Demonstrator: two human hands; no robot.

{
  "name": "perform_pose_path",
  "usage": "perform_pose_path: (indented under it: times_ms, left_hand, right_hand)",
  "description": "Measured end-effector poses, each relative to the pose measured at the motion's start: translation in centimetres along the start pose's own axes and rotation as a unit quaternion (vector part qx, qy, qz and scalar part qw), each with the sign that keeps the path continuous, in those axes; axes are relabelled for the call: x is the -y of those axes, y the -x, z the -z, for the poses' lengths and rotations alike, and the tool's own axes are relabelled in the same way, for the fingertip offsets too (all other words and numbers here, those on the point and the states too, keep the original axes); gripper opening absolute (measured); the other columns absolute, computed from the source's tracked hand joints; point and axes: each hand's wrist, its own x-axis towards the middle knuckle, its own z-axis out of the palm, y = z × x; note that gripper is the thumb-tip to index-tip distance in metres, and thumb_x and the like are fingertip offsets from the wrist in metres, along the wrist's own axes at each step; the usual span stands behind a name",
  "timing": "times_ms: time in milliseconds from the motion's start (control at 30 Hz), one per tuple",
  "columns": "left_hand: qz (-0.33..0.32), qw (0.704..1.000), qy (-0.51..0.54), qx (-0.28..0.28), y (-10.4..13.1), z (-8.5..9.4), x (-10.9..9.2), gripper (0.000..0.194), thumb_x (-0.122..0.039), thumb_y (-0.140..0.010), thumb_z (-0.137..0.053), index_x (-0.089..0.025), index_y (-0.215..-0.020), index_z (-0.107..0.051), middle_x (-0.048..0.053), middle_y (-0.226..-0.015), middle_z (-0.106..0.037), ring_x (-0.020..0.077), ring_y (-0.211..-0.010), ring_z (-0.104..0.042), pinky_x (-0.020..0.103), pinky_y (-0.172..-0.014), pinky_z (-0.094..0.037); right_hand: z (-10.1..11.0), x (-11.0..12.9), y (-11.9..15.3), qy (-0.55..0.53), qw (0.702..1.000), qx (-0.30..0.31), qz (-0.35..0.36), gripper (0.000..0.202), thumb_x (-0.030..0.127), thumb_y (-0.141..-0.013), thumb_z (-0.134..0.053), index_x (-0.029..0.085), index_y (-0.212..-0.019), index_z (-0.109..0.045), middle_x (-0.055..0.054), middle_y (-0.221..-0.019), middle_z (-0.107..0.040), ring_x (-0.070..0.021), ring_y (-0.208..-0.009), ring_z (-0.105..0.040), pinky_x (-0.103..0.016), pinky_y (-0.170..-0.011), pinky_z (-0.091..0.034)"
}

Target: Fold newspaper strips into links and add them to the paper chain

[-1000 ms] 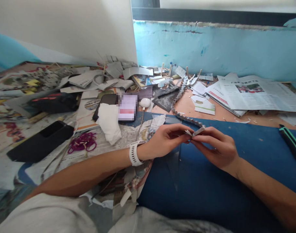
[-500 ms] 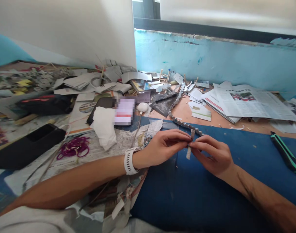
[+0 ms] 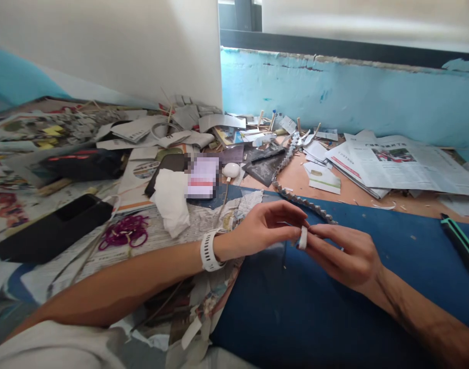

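Pinching a small bent paper strip (image 3: 303,238) in my nearly closed left fingers (image 3: 282,234) and right fingers (image 3: 326,231) above the blue mat (image 3: 296,307), I seem mid-fold, which calls for steady, even pressure.

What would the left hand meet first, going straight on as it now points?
The left hand would probably meet the small pale strip first, with the right hand just beyond; depth is unclear.
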Motion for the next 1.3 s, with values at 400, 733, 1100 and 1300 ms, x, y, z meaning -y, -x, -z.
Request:
perform_pose_path:
  times_ms: [400, 733, 1100, 1300]
  left_hand:
    - [0.042, 0.997, 0.026, -0.062, -0.5, 0.0, 0.9, 0.023, -0.025, -0.078, -0.088, -0.012, -0.094, -0.077, 0.006, -0.088, -0.078, 0.0158, -0.083, -0.075, 0.027, -0.081, -0.061]
    - [-0.013, 0.998, -0.019, -0.054, -0.4, -0.2, 0.7, 0.027, -0.022, -0.082, -0.086, -0.012, -0.093, -0.064, 0.003, -0.086, -0.073, 0.0118, -0.079, -0.071, 0.025, -0.077, -0.061]
    - [-0.072, 0.994, -0.015, -0.076, 0.2, -1.0, 0.4, 0.030, -0.017, -0.084, -0.084, -0.017, -0.094, -0.055, 0.003, -0.089, -0.076, 0.0159, -0.085, -0.076, 0.029, -0.081, -0.064]
    - [-0.063, 0.995, -0.011, -0.072, 0.2, -1.0, 0.4, 0.030, -0.020, -0.084, -0.085, -0.018, -0.095, -0.056, 0.004, -0.092, -0.078, 0.0163, -0.089, -0.077, 0.029, -0.087, -0.063]
  right_hand:
    - [0.8, 0.6, -0.5, 0.037, 0.995, 0.048, 0.081, 0.030, 0.005, -0.098, -0.061, 0.012, -0.127, -0.068, -0.009, -0.109, -0.081, -0.0185, -0.090, -0.079, -0.035, -0.094, -0.064]
    - [-0.1, 0.5, 0.1, -0.104, 0.992, 0.047, -0.055, 0.032, 0.007, -0.096, -0.066, 0.022, -0.124, -0.070, -0.007, -0.111, -0.078, -0.0176, -0.091, -0.078, -0.026, -0.076, -0.061]
    - [-0.1, 1.1, -1.1, -0.317, 0.912, -0.008, -0.261, 0.012, 0.016, -0.093, -0.073, 0.025, -0.100, -0.076, -0.002, -0.095, -0.079, -0.0162, -0.089, -0.077, -0.024, -0.080, -0.063]
    - [-0.4, 2.0, -1.3, -0.314, 0.881, -0.040, -0.353, 0.006, 0.022, -0.090, -0.077, 0.023, -0.096, -0.077, -0.001, -0.090, -0.079, -0.0146, -0.076, -0.076, -0.022, -0.070, -0.066]
